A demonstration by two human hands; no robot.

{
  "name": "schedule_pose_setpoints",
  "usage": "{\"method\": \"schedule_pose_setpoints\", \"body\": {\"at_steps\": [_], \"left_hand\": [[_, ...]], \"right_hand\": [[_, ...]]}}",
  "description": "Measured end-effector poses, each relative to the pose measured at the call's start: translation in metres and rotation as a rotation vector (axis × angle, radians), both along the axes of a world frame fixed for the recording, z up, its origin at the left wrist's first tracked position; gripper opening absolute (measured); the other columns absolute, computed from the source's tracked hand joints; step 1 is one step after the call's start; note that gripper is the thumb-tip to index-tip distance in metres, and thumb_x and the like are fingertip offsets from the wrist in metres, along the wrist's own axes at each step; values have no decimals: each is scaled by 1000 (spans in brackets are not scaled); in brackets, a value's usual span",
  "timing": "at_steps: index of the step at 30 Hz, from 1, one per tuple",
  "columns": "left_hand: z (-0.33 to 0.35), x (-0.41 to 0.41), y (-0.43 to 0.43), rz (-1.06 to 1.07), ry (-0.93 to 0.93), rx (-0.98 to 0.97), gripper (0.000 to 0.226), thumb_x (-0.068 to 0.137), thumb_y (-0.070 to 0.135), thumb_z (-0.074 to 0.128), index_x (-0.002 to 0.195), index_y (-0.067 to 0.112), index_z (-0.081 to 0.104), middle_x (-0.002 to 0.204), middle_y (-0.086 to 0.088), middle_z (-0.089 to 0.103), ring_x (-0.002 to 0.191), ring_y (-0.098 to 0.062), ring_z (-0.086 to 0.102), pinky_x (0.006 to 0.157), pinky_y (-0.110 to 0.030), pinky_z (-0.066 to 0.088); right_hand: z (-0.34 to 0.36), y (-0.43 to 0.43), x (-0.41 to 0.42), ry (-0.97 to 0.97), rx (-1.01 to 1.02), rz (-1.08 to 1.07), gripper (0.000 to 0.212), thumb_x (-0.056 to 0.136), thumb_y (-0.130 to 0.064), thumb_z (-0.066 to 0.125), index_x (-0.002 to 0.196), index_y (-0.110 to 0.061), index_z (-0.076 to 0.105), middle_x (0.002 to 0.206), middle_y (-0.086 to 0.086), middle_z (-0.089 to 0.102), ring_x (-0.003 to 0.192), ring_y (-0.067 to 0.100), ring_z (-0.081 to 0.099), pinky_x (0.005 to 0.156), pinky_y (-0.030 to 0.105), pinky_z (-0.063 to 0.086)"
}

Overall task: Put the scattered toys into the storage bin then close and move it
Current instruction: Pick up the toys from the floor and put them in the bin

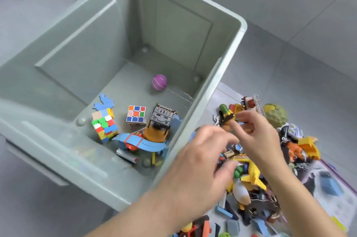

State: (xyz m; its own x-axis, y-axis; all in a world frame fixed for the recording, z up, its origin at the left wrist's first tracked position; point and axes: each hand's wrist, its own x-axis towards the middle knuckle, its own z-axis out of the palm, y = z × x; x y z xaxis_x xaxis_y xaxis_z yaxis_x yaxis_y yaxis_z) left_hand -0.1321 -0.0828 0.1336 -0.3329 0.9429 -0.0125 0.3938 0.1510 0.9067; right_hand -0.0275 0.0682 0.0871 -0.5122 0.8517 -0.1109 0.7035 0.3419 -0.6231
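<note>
The grey-green storage bin (222, 89) stands open on the floor with no lid in view. Inside it lie a purple ball (159, 81), a Rubik's cube (136, 115), a block of coloured bricks (104, 126), a grey and orange truck (159, 124) and a blue track piece (143, 143). The toy pile (251, 175) lies to the right of the bin. My left hand (204, 155) hovers over the pile's near-left part, fingers spread and loosely bent. My right hand (258, 134) reaches further in, and its fingertips pinch a green and orange toy (225, 114).
The pile sits on a printed sheet (332, 194) on the grey tiled floor (289, 14). A green bumpy ball (276, 113), a red ladder truck (251, 103), yellow and orange figures and several blue foam blocks (328, 186) lie there.
</note>
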Motion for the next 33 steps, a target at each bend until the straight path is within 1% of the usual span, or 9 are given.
{"method": "schedule_pose_setpoints", "body": {"at_steps": [3, 7, 11, 14, 17, 20, 23, 29, 33], "left_hand": [[-60, 45, 9, -168, -166, -223, 32, 90, 22, 56, 122, 26, 52, 124, 13, 42, 114, -2, 44, 100, -21, 37], [-160, 46, -13, -13, 81, -572, 53, 90, 24, 56, 138, 23, 34, 139, 3, 28, 134, -18, 29, 111, -26, 26], [-192, 31, -40, 37, 134, -781, 76, 87, 33, 62, 147, 23, 17, 152, -8, 13, 141, -27, 18, 111, -27, 19], [-201, 23, -40, -48, 191, -798, 93, 82, 43, 67, 150, 26, 7, 156, -8, 3, 144, -25, 9, 110, -25, 13], [-212, 24, -30, -90, 254, -807, 97, 76, 46, 72, 150, 25, 12, 156, -10, 0, 144, -27, 4, 113, -28, 12], [-224, 27, -23, -97, 272, -800, 70, 75, 35, 73, 134, 21, 37, 145, -9, 19, 135, -32, 23, 109, -33, 26], [-232, 31, -20, -161, 255, -819, 48, 76, 32, 70, 118, 23, 46, 122, -9, 33, 115, -31, 42, 99, -33, 39], [-238, 38, -19, -249, 349, -801, 36, 84, 20, 61, 118, 24, 49, 118, -9, 41, 107, -30, 43, 94, -33, 37], [-226, 39, -23, -174, 81, -792, 29, 85, 14, 62, 109, 23, 49, 114, -3, 36, 97, -25, 56, 89, -32, 48]], "right_hand": [[-59, -11, 48, -294, -149, 71, 30, 83, -34, 67, 110, -23, 60, 110, 0, 58, 76, 1, 56, 66, 21, 42], [-115, -51, 72, -600, -153, 314, 48, 85, -45, 61, 127, -29, 45, 118, -4, 47, 97, 15, 56, 65, 25, 46], [-141, -71, 49, -531, 89, 444, 81, 53, -44, 87, 119, -20, 47, 111, 8, 51, 87, 27, 59, 57, 27, 49], [-146, -59, 17, -549, 105, 413, 103, 55, -56, 80, 141, -35, 26, 144, 19, 30, 109, 36, 53, 75, 39, 53], [-155, -49, -6, -610, 40, 492, 82, 74, -39, 72, 140, -37, 23, 155, 14, -4, 104, 34, 52, 67, 36, 48], [-167, -47, -5, -624, 13, 567, 49, 84, -12, 61, 126, -25, 38, 155, 11, 1, 104, 34, 48, 62, 36, 40], [-171, -44, 17, -636, 52, 606, 45, 85, -22, 66, 122, -23, 41, 152, 8, 12, 109, 36, 47, 67, 36, 44], [-153, -34, 70, -358, -35, 410, 51, 74, -36, 78, 118, -25, 55, 147, 0, 29, 120, 24, 49, 93, 35, 47], [-122, -37, 87, -126, -114, 161, 45, 68, -38, 81, 106, -35, 58, 134, -11, 38, 118, 3, 37, 98, 26, 40]]}}
